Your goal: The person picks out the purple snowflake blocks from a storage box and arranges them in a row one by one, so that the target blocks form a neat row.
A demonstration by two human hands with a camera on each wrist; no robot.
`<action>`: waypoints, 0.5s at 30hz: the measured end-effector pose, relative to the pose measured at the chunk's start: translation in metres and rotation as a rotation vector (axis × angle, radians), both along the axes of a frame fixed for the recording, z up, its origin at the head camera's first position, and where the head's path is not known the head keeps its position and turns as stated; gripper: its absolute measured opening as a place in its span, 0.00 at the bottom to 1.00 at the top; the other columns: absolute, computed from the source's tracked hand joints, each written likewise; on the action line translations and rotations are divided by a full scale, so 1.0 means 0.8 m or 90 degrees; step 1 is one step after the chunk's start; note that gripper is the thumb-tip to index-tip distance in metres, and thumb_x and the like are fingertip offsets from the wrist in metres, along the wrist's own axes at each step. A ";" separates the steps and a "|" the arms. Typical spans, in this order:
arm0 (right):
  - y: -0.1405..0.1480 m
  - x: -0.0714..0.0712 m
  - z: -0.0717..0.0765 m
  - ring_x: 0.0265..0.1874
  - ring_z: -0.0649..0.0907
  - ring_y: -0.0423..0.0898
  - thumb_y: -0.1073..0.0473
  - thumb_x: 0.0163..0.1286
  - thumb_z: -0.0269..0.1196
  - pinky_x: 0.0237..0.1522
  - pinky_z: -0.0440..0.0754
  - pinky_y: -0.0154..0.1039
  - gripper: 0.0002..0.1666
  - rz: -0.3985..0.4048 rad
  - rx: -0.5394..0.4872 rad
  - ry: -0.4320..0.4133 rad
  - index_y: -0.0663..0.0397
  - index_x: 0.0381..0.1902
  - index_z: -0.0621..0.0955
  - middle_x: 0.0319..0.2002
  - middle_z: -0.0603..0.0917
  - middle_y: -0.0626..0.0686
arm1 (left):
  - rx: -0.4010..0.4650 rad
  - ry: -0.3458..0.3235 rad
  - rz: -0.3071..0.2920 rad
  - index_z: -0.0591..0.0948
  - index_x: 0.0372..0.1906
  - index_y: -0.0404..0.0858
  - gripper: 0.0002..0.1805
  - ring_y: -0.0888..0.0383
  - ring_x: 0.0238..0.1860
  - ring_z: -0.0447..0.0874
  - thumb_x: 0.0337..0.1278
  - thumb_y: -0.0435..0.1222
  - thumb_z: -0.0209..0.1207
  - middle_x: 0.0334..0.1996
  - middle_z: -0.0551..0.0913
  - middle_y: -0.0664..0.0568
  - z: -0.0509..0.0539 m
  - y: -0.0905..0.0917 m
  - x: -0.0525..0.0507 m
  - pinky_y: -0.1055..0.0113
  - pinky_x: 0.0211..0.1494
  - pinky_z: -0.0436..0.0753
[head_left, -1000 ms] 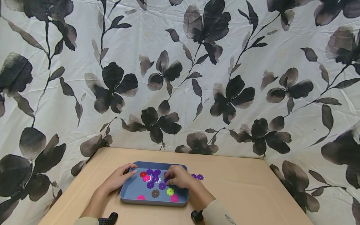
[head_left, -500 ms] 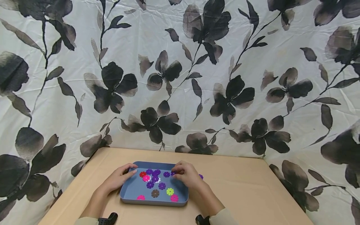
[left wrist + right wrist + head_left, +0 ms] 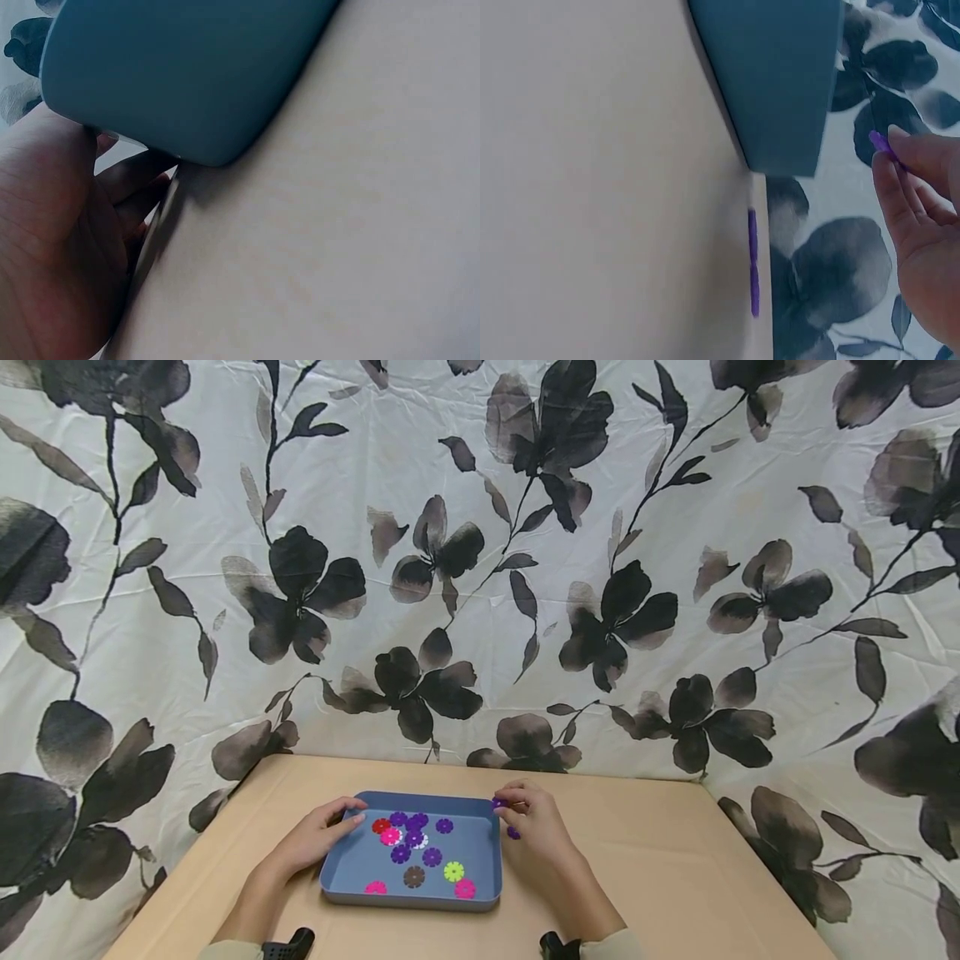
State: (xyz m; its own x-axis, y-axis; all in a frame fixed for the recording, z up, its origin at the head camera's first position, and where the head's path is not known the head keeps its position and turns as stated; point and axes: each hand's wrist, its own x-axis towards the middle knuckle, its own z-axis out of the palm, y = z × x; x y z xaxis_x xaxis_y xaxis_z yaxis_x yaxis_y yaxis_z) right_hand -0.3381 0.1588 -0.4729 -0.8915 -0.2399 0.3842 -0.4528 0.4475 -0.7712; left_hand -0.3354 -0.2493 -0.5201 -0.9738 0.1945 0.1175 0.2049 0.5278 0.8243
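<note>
My left hand [image 3: 318, 837] holds the left end of a blue-grey tray [image 3: 341, 864], thumb over the rim; in the left wrist view its fingers curl behind the tray's wall. With thumb and fingertips, my right hand [image 3: 538, 827] pinches a purple notched plastic disc [image 3: 877, 140] above the tray's back right corner. Below that hand, purple discs [image 3: 753, 262] lie on the table outside the tray, partly hidden in the head view. Inside the tray are several purple discs [image 3: 431, 857], a red one [image 3: 381, 825], a yellow-green one [image 3: 453, 872], a brown one [image 3: 414, 877] and pink ones [image 3: 465, 889].
The tan table [image 3: 637, 860] carries the tray near its middle. Behind its back edge hangs a white cloth [image 3: 360, 610] printed with dark flowers. The tray's raised rim stands between its discs and those on the table.
My right hand has lifted the purple disc from among those in the tray and carried it right, past the tray's right rim. My left hand has stayed on the tray.
</note>
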 end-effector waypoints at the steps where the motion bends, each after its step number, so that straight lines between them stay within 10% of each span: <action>1: 0.004 -0.001 0.001 0.47 0.87 0.47 0.66 0.69 0.70 0.48 0.90 0.38 0.12 -0.012 -0.003 0.006 0.58 0.50 0.89 0.48 0.84 0.52 | 0.002 -0.001 0.001 0.80 0.63 0.44 0.21 0.33 0.78 0.63 0.77 0.50 0.57 0.71 0.76 0.40 0.000 0.000 0.000 0.32 0.78 0.61; 15: 0.052 -0.007 -0.009 0.48 0.85 0.50 0.71 0.68 0.69 0.54 0.88 0.45 0.12 -0.090 0.026 0.015 0.62 0.49 0.89 0.47 0.85 0.53 | -0.002 0.002 -0.001 0.81 0.63 0.45 0.23 0.33 0.78 0.64 0.75 0.54 0.57 0.70 0.77 0.41 -0.003 -0.002 0.000 0.32 0.78 0.62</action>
